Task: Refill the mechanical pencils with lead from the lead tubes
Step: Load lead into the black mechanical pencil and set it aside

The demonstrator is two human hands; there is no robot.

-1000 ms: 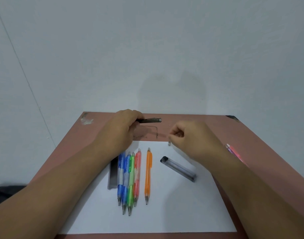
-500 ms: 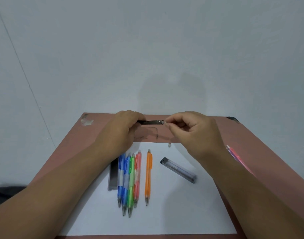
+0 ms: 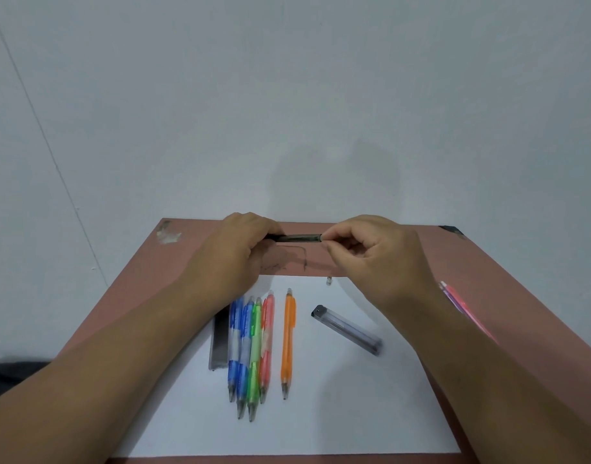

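My left hand (image 3: 235,252) grips a dark mechanical pencil (image 3: 299,237) and holds it level above the table's far edge. My right hand (image 3: 371,256) pinches the pencil's right end with thumb and forefinger; what is between the fingertips is too small to tell. A small clear cap (image 3: 328,281) lies on the white paper (image 3: 320,413) just below. A clear lead tube (image 3: 346,329) lies slanted on the paper. A second, dark lead tube (image 3: 219,343) lies left of a row of blue, green and red pencils (image 3: 250,346). An orange pencil (image 3: 288,339) lies apart from them.
The paper sits on a reddish-brown table (image 3: 136,296) pushed against a pale wall. Pink pencils (image 3: 454,298) lie on the table to the right, partly behind my right forearm. My forearms reach across both sides of the paper.
My right hand rose from the paper near the small cap and moved left to the dark pencil's end, where it now pinches. My left hand stayed put with the pencil.
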